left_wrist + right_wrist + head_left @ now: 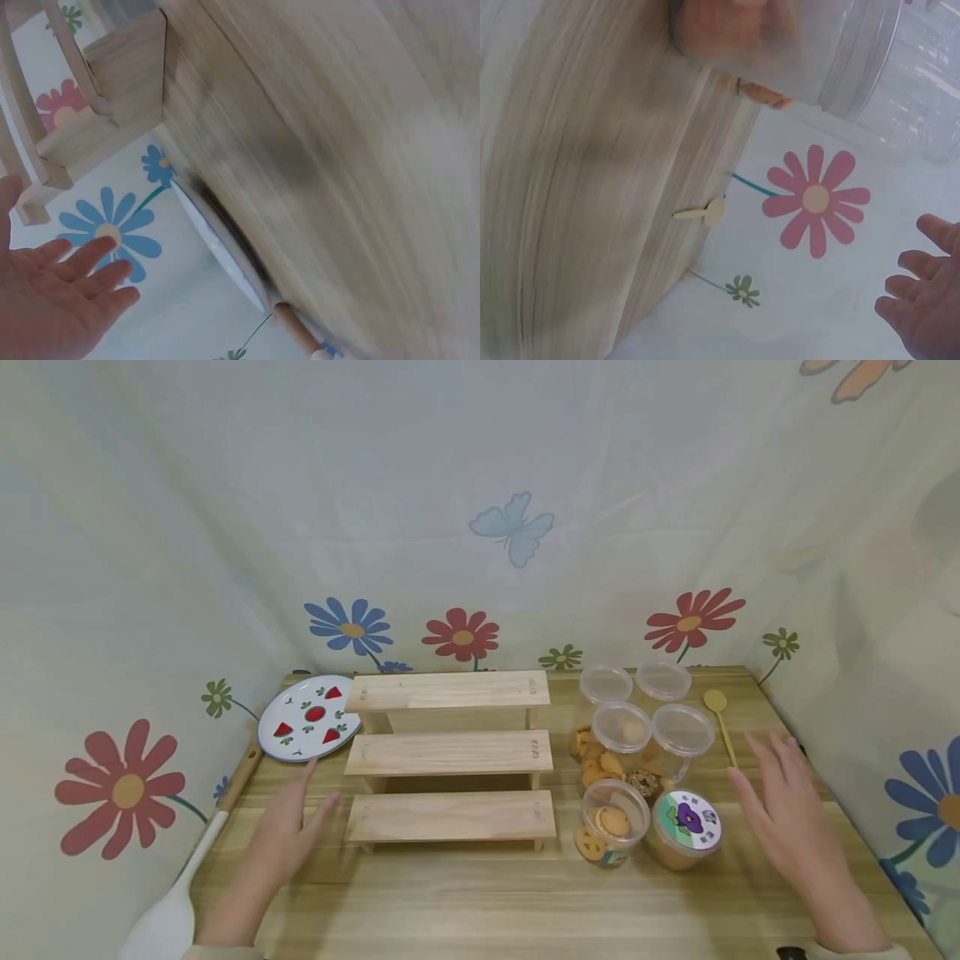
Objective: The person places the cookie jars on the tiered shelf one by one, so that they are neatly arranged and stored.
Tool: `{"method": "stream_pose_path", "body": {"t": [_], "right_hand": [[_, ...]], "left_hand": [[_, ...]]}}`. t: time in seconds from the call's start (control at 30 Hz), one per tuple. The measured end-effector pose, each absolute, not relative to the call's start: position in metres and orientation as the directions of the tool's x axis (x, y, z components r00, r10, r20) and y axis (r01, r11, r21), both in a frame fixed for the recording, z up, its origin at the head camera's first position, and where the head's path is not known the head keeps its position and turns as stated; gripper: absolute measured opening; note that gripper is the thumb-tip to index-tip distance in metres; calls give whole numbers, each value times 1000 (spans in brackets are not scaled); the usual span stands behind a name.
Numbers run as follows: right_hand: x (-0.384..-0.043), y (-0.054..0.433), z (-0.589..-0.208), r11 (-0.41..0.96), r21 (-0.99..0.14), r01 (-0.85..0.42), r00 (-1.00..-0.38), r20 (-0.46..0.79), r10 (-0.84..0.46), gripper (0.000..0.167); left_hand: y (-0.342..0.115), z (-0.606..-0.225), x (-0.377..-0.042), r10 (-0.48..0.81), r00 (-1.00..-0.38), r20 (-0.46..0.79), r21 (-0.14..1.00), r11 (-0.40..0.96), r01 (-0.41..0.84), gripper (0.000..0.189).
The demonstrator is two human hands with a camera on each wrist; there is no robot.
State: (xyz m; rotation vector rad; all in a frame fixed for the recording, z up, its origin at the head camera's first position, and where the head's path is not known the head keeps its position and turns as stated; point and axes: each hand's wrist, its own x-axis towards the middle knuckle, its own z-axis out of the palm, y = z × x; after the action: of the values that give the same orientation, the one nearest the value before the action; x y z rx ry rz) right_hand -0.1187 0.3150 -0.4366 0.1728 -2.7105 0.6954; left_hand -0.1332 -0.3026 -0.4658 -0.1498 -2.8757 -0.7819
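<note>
My left hand (285, 831), fingers spread, hovers over the table left of a three-step wooden shelf (450, 817); it holds nothing. In the left wrist view, the left hand (60, 300) shows extended fingers beside the shelf's side. On the other side, my right hand (787, 818) is held over the table with fingers apart, right of a round tub with a purple-flower lid (686, 820). A clear jar of cookies (613, 822) stands beside that tub. Several more clear lidded jars (622, 727) with snacks are grouped behind. The right hand (922, 292) appears empty in its wrist view.
A white plate with watermelon pictures (279, 706) lies at the back left, partly behind the shelf. A white ladle with a wooden handle (243, 777) lies along the left edge. A small yellow spoon (716, 702) lies right of the jars. A floral curtain (420, 543) surrounds the table.
</note>
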Motion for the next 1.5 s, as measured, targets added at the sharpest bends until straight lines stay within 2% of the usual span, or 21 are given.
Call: {"method": "stream_pose_path", "body": {"t": [0.27,0.53,0.83,1.13,1.5], "right_hand": [[-127,304,-431,797,-562,-223,-937,348,-18,69],[-136,293,-429,751,-640,-165,-961,276,24,86],[-143,283,-431,702,-686,-191,-966,259,-10,95],[-149,278,-432,697,-691,-191,-969,248,-19,95],[-154,272,-435,679,-694,-238,-958,284,-44,85]], "left_hand": [[-297,-480,-129,2,-998,58,725,687,44,68],[-295,-498,-127,55,-996,73,841,534,91,51],[-292,-513,-126,77,-995,61,877,473,90,55],[-290,-517,-126,79,-995,61,856,509,93,56],[-289,-520,-124,86,-995,49,874,479,85,54]]}}
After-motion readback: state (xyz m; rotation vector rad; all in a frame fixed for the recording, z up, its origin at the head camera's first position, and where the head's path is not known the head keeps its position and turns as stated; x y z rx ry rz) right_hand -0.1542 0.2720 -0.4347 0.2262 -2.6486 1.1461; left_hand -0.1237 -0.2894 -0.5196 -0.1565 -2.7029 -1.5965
